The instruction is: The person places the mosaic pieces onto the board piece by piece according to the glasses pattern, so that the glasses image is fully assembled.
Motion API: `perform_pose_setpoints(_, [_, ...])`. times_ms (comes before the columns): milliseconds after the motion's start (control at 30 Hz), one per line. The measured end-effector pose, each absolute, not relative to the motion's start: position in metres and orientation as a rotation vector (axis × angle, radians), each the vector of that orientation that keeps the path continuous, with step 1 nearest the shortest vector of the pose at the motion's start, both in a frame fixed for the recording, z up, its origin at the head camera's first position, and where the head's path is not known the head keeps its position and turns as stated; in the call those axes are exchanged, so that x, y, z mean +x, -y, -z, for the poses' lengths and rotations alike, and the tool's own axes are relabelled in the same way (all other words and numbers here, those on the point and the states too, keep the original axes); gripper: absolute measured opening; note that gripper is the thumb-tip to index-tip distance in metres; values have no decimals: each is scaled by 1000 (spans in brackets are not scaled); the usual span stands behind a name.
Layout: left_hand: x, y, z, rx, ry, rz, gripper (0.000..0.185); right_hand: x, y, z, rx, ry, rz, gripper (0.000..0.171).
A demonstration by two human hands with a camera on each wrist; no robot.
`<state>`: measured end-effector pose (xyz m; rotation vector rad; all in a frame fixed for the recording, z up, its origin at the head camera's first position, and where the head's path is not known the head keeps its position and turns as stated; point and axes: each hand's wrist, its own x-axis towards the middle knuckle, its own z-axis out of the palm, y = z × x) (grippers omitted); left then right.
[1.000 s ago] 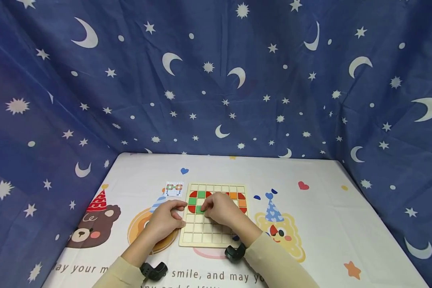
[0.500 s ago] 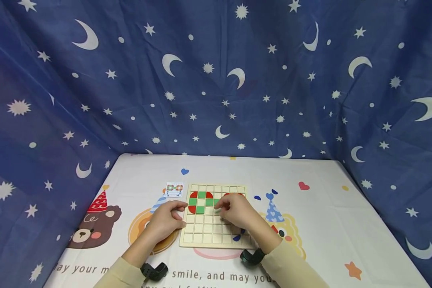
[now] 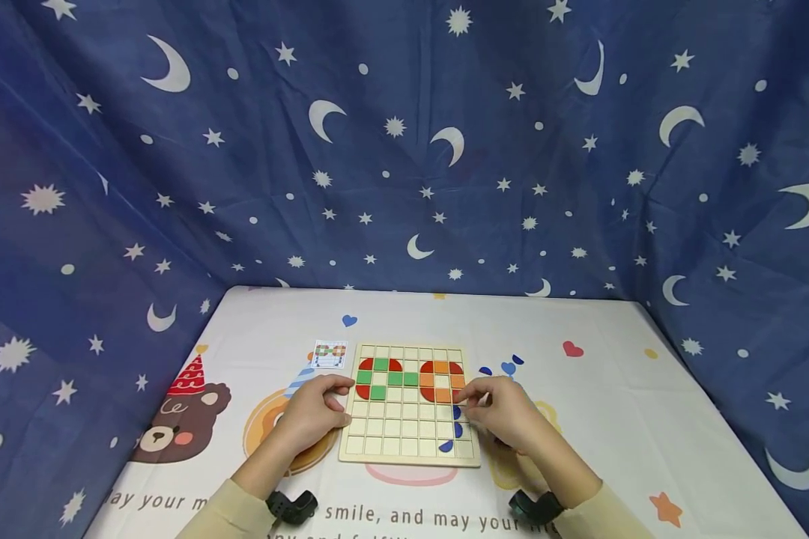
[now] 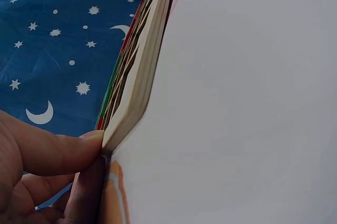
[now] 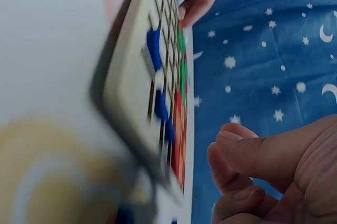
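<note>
A wooden grid board (image 3: 401, 451) lies on the table and bears red, green and orange tiles. My left hand (image 3: 315, 412) touches its left edge with finger and thumb; in the left wrist view the thumb (image 4: 68, 153) rests against a corner of the board. A green square tile (image 3: 378, 392) sits in the left ring of tiles. My right hand (image 3: 502, 412) is over the right edge, near the blue half-round pieces (image 3: 458, 430). Its fingers are loosely bent, and the right wrist view shows nothing between thumb and index.
A small pattern card (image 3: 329, 354) lies beyond the board's upper left corner. Two more blue half-round pieces (image 3: 517, 359) lie on the printed tablecloth (image 3: 600, 419), past the board's right side. A blue star-print curtain (image 3: 404, 187) closes off the back and sides.
My right hand has moved off the green tile in the left ring and across to the board's right edge. That tile stays on the board, and the left hand has kept its place.
</note>
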<state>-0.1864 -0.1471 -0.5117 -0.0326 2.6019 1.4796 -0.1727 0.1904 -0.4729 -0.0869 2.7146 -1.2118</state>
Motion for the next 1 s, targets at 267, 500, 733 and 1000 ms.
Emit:
perform_pose_setpoints(267, [-190, 145, 511, -26, -2613, -1453, 58, -153, -242, 481, 91, -2760, 1122, 26])
perform_pose_setpoints(500, [-189, 146, 512, -41, -2604, -1458, 58, -145, -268, 491, 22, -2809, 975, 33])
perform_pose_setpoints(733, [-188, 147, 512, -21, -2606, -1474, 57, -147, -270, 502, -45, -2838, 906, 34])
perform_pose_setpoints(1000, [-186, 148, 514, -14, -2596, -1490, 56, -151, -265, 502, -46, -2886, 854, 31])
